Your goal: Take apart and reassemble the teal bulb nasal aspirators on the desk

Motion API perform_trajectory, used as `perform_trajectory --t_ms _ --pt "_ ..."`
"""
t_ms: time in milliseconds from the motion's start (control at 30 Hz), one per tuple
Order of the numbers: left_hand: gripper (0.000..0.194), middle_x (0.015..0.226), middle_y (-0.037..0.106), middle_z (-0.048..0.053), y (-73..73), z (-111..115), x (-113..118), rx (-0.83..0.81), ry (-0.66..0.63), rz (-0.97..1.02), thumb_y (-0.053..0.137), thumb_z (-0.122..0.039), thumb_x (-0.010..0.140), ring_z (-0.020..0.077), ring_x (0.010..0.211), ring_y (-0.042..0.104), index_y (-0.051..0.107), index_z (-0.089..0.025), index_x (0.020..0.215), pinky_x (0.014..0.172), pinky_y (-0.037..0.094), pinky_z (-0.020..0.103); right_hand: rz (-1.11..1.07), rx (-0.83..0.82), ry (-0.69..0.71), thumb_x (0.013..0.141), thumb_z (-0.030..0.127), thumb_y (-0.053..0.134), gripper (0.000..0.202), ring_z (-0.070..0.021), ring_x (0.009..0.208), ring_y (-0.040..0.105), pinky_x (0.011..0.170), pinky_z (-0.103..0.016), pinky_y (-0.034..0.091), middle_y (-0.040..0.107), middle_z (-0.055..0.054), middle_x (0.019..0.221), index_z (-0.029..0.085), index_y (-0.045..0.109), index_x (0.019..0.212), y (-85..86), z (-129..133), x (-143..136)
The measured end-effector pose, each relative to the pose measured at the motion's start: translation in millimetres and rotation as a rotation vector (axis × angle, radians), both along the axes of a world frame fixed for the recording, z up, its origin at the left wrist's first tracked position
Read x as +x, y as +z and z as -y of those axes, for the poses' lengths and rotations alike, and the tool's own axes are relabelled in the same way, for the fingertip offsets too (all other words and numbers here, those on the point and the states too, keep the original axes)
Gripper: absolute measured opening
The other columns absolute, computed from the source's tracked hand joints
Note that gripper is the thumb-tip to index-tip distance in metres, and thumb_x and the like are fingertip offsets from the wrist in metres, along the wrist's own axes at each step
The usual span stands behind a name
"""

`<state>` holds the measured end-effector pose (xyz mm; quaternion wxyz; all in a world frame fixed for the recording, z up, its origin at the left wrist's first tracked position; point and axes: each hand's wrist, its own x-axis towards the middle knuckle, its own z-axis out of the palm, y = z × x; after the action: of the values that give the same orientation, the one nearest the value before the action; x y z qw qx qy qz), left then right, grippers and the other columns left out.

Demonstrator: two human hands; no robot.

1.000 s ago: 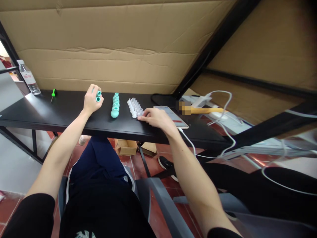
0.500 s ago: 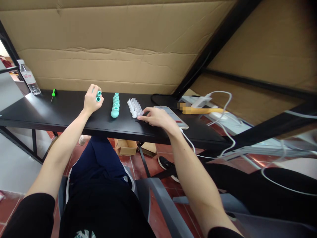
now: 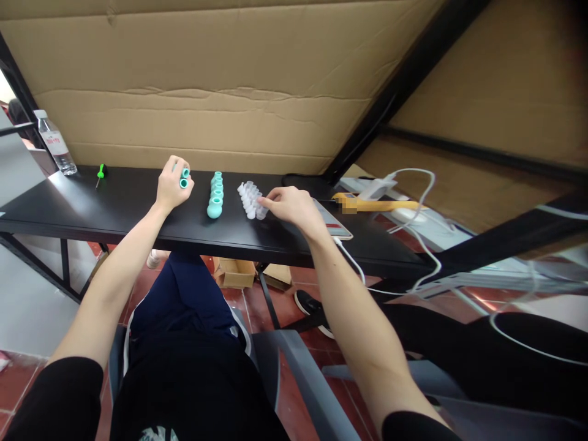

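In the head view, left of centre, your left hand (image 3: 174,184) is gripping hollow teal pieces (image 3: 184,183). At centre, your right hand (image 3: 289,205) is reaching translucent white cups (image 3: 248,199); whether it's pinching one, I cannot tell. A smooth, bulbous teal row (image 3: 214,211) is standing between, black table (image 3: 193,220) showing to its straight edge.
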<state>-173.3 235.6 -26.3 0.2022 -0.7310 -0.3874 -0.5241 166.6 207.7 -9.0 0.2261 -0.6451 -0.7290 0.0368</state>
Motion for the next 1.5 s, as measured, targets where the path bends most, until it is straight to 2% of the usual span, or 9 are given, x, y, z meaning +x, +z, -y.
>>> perform_trajectory --t_ms 233,533,767,967,1067,1167,1333,1400,1500 --pt "0.014 0.113 0.065 0.009 0.8 0.5 -0.1 -0.013 -0.012 0.006 0.069 -0.017 0.095 0.0283 0.108 0.071 0.067 -0.021 0.107 0.101 0.060 0.047 0.000 -0.008 -0.004 0.100 0.037 0.070 0.024 -0.0353 0.111 0.081 0.095 -0.039 0.060 0.088 -0.015 0.110 0.022 0.089 0.100 6.1 1.8 1.4" --pt "0.018 0.110 0.064 0.008 3.3 3.4 1.7 0.009 -0.005 -0.011 0.068 -0.010 0.089 0.0253 0.100 0.070 0.063 -0.021 0.103 0.093 0.060 0.043 0.000 -0.038 0.005 0.101 0.030 0.064 0.029 -0.0388 0.121 0.080 0.099 -0.040 0.058 0.088 -0.018 0.118 0.019 0.091 0.107 9.0 6.2 -0.4" --pt "0.017 0.114 0.064 0.010 5.1 7.7 4.3 -0.074 0.010 -0.002 0.065 -0.010 0.091 0.0273 0.107 0.070 0.063 -0.019 0.105 0.100 0.058 0.044 -0.004 -0.021 -0.010 0.104 0.042 0.061 0.038 -0.0370 0.117 0.081 0.098 -0.039 0.058 0.088 -0.019 0.117 0.017 0.090 0.108 9.8 12.3 1.8" --pt "0.017 0.111 0.063 0.009 5.4 8.8 5.6 -0.033 0.022 -0.014 0.065 -0.011 0.089 0.0255 0.101 0.068 0.063 -0.020 0.103 0.095 0.057 0.042 -0.063 0.081 0.019 0.101 0.045 0.065 0.034 -0.0353 0.101 0.080 0.093 -0.042 0.059 0.087 -0.016 0.099 0.020 0.088 0.099 17.8 21.2 4.6" --pt "0.017 0.111 0.063 0.009 6.5 10.7 8.1 -0.042 -0.003 -0.014 0.065 -0.010 0.089 0.0257 0.102 0.068 0.063 -0.020 0.103 0.097 0.058 0.043 -0.125 0.160 0.111 0.099 0.042 0.066 0.030 -0.0314 0.091 0.078 0.089 -0.041 0.058 0.085 -0.012 0.092 0.020 0.086 0.095 25.3 33.7 -5.9" --pt "0.017 0.112 0.064 0.009 10.2 14.4 15.4 -0.041 -0.032 -0.026 0.066 -0.011 0.090 0.0261 0.105 0.069 0.063 -0.021 0.104 0.098 0.059 0.044 -0.226 0.236 0.322 0.100 0.040 0.067 0.026 -0.0256 0.083 0.075 0.085 -0.038 0.057 0.084 -0.009 0.090 0.021 0.083 0.094 30.0 49.2 -26.4" --pt "0.019 0.115 0.062 0.008 17.9 28.0 42.9 0.011 -0.136 -0.026 0.072 -0.019 0.094 0.0271 0.108 0.068 0.057 -0.024 0.106 0.099 0.058 0.044 -0.381 0.340 0.653 0.100 0.034 0.071 0.018 -0.0233 0.089 0.074 0.083 -0.036 0.059 0.081 -0.007 0.103 0.023 0.079 0.112 28.4 63.3 -66.9" --pt "0.025 0.114 0.060 0.007 18.7 38.2 57.6 -0.018 -0.187 0.024 0.077 -0.026 0.096 0.0263 0.107 0.067 0.054 -0.026 0.106 0.098 0.057 0.044 -0.409 0.391 0.699 0.100 0.032 0.072 0.018 -0.0236 0.092 0.073 0.085 -0.038 0.060 0.079 -0.007 0.108 0.023 0.075 0.115 26.6 64.8 -79.0" --pt "0.037 0.119 0.057 0.006 16.8 58.0 77.3 -0.124 -0.213 0.146 0.083 -0.031 0.094 0.0243 0.107 0.064 0.051 -0.027 0.112 0.097 0.058 0.043 -0.409 0.483 0.677 0.100 0.030 0.073 0.012 -0.0253 0.094 0.070 0.093 -0.043 0.059 0.077 -0.006 0.105 0.024 0.072 0.110 24.2 69.0 -88.2"
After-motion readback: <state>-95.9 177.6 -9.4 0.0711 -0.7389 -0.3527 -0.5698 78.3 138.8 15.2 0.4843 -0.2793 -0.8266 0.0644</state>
